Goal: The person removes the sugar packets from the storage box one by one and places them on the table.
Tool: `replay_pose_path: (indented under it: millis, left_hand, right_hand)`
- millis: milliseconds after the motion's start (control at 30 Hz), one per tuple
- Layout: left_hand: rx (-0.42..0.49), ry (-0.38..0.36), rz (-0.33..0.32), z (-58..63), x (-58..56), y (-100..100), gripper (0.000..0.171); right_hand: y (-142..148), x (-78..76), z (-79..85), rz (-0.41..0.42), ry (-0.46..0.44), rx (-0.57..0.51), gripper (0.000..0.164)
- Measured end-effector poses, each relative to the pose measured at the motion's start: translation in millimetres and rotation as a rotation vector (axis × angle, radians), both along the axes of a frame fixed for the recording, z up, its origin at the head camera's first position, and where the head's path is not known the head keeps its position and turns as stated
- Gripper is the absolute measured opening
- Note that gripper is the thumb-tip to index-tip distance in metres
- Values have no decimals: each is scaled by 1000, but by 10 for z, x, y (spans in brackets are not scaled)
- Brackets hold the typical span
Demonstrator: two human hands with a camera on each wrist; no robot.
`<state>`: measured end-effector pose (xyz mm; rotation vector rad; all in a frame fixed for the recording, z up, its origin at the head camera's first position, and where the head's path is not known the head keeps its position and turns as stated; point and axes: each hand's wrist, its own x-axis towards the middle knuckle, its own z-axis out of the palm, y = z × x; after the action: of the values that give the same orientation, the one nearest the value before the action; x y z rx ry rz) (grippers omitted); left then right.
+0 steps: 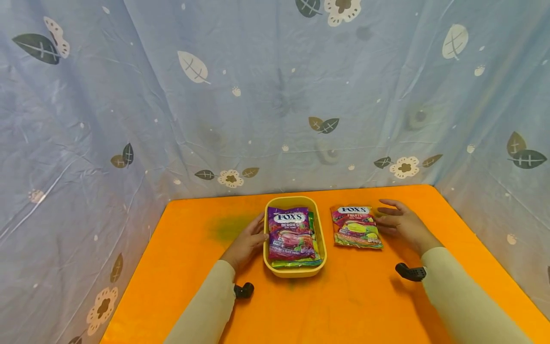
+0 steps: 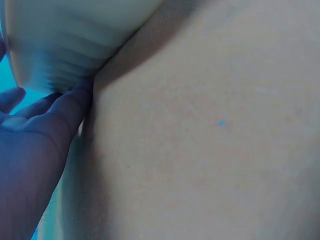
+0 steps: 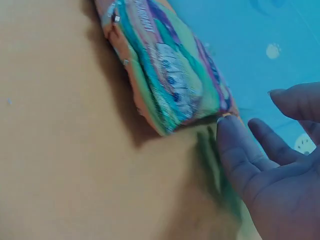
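Observation:
A yellow oval-cornered tub [image 1: 292, 273] stands on the table, holding a purple Fox's Berries candy packet [image 1: 290, 234] on top of a greener packet [image 1: 296, 263]. Against the tub's left side rests my left hand [image 1: 247, 242]; in the left wrist view its fairly straight fingers [image 2: 75, 102] touch the ribbed wall low down. To the right of the tub lies a red Fox's Fruits candy packet [image 1: 356, 227]. Beside that packet's right edge is my right hand [image 1: 404, 226], fingers spread, with a fingertip [image 3: 229, 127] at the packet's end. Whether it touches is unclear.
The orange table [image 1: 343, 296] reaches back to a pale blue patterned curtain [image 1: 266, 119], which also hangs along both sides. A black wrist-worn device [image 1: 244, 290] sits at the left wrist and another device [image 1: 410, 272] at the right.

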<state>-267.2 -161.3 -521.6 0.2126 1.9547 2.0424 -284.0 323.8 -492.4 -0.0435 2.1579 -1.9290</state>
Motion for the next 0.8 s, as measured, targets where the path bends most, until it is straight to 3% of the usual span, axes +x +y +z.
replay_pose_path:
  millis: [300, 600, 800]
  left_hand:
    - [-6, 5, -5, 10, 9, 3, 81]
    - [-11, 8, 4, 2, 8, 4, 81]
    - [-17, 1, 12, -5, 4, 9, 81]
  right_hand:
    - [16, 14, 62, 13, 54, -41, 72]
    - [-167, 31, 124, 45, 72, -77, 71]
    - [-356, 52, 206, 49, 18, -171, 67]
